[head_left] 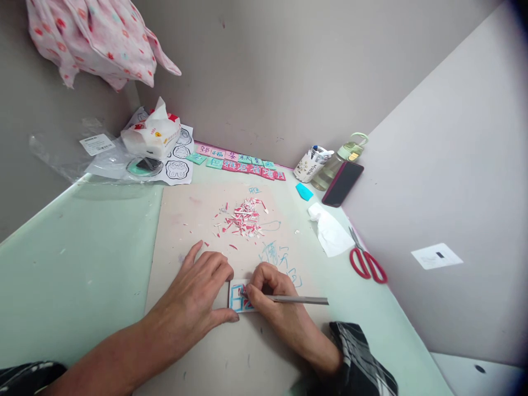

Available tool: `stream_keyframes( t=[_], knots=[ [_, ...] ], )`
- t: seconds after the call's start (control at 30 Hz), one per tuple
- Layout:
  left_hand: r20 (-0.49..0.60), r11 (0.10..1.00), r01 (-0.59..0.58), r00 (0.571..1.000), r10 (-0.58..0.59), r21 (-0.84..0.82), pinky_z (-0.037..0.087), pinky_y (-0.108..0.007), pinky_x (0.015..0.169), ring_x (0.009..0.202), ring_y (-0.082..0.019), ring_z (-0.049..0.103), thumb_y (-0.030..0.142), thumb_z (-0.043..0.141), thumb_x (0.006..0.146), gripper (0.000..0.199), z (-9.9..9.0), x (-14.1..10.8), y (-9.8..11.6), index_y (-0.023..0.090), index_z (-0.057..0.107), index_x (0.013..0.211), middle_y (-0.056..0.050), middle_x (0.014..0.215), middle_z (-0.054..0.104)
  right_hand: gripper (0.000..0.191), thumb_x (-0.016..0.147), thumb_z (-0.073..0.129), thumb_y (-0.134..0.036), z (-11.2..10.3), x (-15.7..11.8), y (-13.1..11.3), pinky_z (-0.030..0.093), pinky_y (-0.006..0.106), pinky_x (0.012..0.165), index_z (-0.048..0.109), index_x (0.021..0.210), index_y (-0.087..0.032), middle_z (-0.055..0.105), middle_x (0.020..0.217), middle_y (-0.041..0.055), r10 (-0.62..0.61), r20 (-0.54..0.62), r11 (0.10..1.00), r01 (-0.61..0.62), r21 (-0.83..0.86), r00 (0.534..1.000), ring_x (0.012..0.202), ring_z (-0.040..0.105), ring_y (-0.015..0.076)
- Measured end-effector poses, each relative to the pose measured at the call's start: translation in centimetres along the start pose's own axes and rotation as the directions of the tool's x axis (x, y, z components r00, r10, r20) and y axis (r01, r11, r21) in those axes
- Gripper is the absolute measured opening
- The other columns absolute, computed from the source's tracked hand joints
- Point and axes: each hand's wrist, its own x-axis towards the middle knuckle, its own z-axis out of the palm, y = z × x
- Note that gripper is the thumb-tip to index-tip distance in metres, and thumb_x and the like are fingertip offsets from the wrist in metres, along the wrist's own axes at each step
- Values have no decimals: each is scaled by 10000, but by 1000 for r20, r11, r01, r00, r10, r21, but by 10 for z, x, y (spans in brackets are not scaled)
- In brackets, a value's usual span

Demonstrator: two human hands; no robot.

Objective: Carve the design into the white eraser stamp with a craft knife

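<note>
A small white carving block (233,304) with blue lines and red cut-out patches lies flat on the tan board (173,220). My left hand (198,291) steadies it, thumb at its near edge and index finger at its far left corner. In my right hand (276,291) is a slim silver carving knife (303,300), held like a pen. Its tip meets the block's face, partly hidden by my fingers, which also cover the block's right end. Beyond both hands sits a pile of red and white shavings (246,217).
Pink and green character tiles (247,168) line the wall. At the back left are a tissue pack (152,135), plastic film and printed sheets. To the right stand a pen cup (307,168), a bottle (330,170), a phone (343,184), a crumpled tissue (332,231) and red-handled scissors (367,264).
</note>
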Motion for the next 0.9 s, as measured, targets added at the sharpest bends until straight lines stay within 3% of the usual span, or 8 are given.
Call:
stream_keyframes(
  t=[0.37,0.6,0.77,0.9],
  knots=[
    [-9,1000,-1,1000,1,-11,213,-619,1202,997,-232,612,187,940,660,579,1,3,-2,245,454,968,18,999,595,266,916,597,-290,3,-3,4,381,305,688,470,691,-225,549,733,-1,-28,-23,999,29,22,999,773,501,183],
    [14,1000,-9,1000,9,-3,230,-624,1194,1061,-279,626,237,963,638,585,3,2,1,241,467,948,1,1000,625,242,883,605,-286,7,1,5,369,286,637,470,689,-232,545,700,-12,-42,-76,996,48,81,996,703,468,164],
    [0,999,1,1000,-1,-33,208,-614,1205,1075,-277,626,232,966,628,596,4,1,0,251,467,954,16,993,624,256,842,613,-242,-2,0,-2,338,272,579,430,663,-236,479,638,-44,-12,-22,992,14,126,1000,613,407,139],
    [13,999,7,1000,-6,-36,198,-615,1211,1066,-262,624,223,943,658,564,2,1,0,255,467,959,19,1005,625,253,827,587,-192,-9,-1,-4,332,285,617,414,646,-234,465,654,-35,-43,27,999,43,22,999,666,416,155]
  ],
)
